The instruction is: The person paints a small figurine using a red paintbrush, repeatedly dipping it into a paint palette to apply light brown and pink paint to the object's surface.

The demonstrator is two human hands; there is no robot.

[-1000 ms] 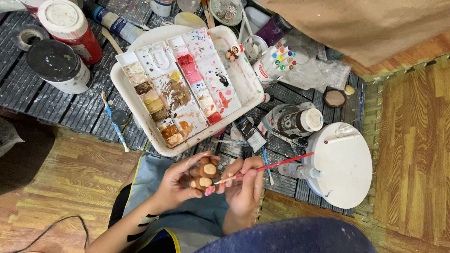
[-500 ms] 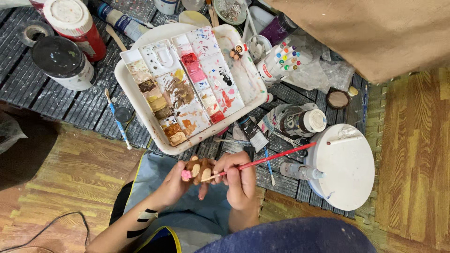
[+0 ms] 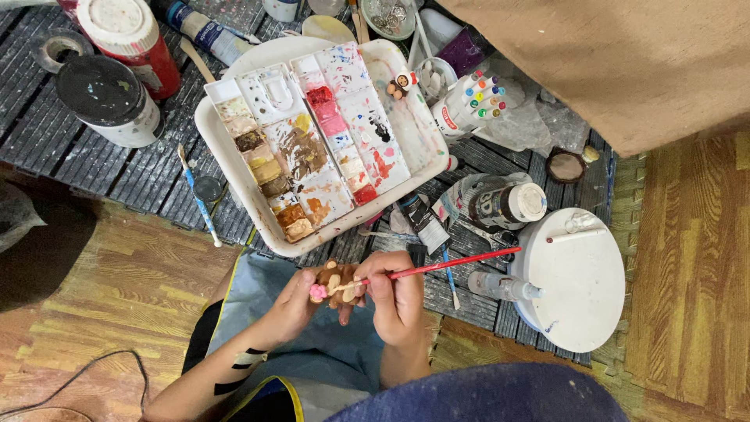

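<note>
Left hand (image 3: pixel 291 306) grips a small brown clay figurine (image 3: pixel 337 281); right hand (image 3: pixel 397 301) pinches a thin red-handled paintbrush (image 3: pixel 437 267) against it, near the white paint-smeared palette tray (image 3: pixel 406 117).

Open room: bare wooden floor (image 3: pixel 101 297) left of left hand (image 3: pixel 293 309), nothing standing on it but thin black cable (image 3: pixel 86 375) near bottom edge. Ahead of both hands, white paint tray (image 3: pixel 215 141) blocks straight reach, near edge just beyond figurine (image 3: pixel 336 283). Blue brush (image 3: pixel 199 195) lies loose left of tray. Right hand (image 3: pixel 394 301) hemmed on right: red brush (image 3: pixel 453 264) juts toward round white turntable (image 3: pixel 574 277), small bottle (image 3: pixel 500 287) lying between, paint tubes (image 3: pixel 426 223) and jar (image 3: pixel 512 205) crowd behind. Far left, 2 lidded paint tubs (image 3: pixel 109 98) stand close together.
</note>
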